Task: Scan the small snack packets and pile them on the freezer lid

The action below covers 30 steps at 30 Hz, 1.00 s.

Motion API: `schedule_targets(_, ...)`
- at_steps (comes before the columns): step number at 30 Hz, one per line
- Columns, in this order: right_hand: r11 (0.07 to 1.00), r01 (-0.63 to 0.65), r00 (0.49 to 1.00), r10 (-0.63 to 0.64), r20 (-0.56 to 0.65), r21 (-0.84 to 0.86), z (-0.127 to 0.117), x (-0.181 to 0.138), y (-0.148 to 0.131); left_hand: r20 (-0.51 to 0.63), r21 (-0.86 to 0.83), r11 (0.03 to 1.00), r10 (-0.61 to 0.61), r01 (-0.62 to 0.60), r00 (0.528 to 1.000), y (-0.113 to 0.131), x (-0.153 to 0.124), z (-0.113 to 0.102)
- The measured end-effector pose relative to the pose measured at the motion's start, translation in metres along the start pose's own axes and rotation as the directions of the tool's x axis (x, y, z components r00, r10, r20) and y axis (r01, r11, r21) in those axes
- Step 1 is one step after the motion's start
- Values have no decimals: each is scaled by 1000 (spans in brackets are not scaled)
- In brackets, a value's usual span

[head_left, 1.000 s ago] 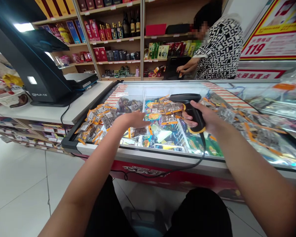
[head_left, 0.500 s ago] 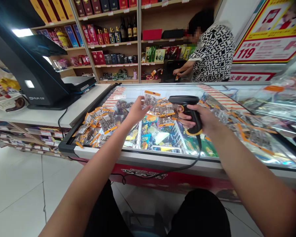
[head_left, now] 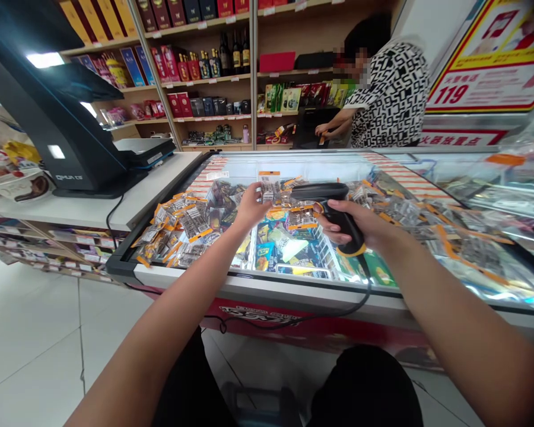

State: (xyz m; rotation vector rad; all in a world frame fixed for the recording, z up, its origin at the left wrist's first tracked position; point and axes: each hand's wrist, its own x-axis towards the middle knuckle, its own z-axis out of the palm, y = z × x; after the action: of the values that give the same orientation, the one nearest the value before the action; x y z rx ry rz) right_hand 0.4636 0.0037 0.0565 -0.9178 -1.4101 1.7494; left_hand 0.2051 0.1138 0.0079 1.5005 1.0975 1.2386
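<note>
My left hand (head_left: pixel 253 206) pinches a small clear snack packet (head_left: pixel 270 185) with an orange top edge, held just above the freezer's glass lid. In my right hand (head_left: pixel 349 224) is a black and yellow barcode scanner (head_left: pixel 320 192), its head pointing left toward that packet. From its handle a black cable (head_left: pixel 368 284) hangs over the freezer's front edge. More such packets (head_left: pixel 300 217) lie on the glass between and behind my hands. To the left spreads a pile of packets (head_left: pixel 178 228), and another pile of packets (head_left: pixel 463 249) covers the right side.
A chest freezer (head_left: pixel 302 286) with bagged goods under its glass stands before me. At left, a black checkout machine (head_left: pixel 66 142) sits on a white counter (head_left: pixel 129 207). A person (head_left: pixel 389 95) in a patterned shirt bends behind the freezer, near stocked shelves (head_left: pixel 204 83).
The scanner has moved left and slightly down, closer to the packet in my left hand. That packet has lowered a little and is more upright.
</note>
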Motion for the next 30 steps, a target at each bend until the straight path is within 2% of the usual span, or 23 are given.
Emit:
schedule_targets(7,994,105,994,-103,-47,41,4,1,0,28,77,995,65,-67,997,-3,-5,3)
schedule_targets(12,991,128,992,-127,-16,35,5,-2,-4,28,131,982,136,-138,990,-10,-5,5)
schedule_targets(19,993,113,994,-113,-2,42,0,-2,-3,67,145,979,134,-143,989,-21,0,6)
schedule_targets(22,991,123,992,-121,-39,51,-1,-3,-4,19,218,969,114,-115,993,-22,-1,1)
schedule_targets(24,991,127,989,-122,-84,48,-3,-2,-5,-34,357,924,161,-138,986,-19,-5,-4)
schedule_targets(26,991,128,986,-124,-111,38,-5,-1,-6,-28,545,825,197,-150,980,-14,-12,-8)
schedule_targets(28,991,131,986,-127,-112,27,-7,0,-5,68,705,693,150,-154,986,-7,-19,-11)
schedule_targets(30,991,133,986,-130,-105,21,-9,2,-5,196,781,592,73,-200,978,-1,-26,-10)
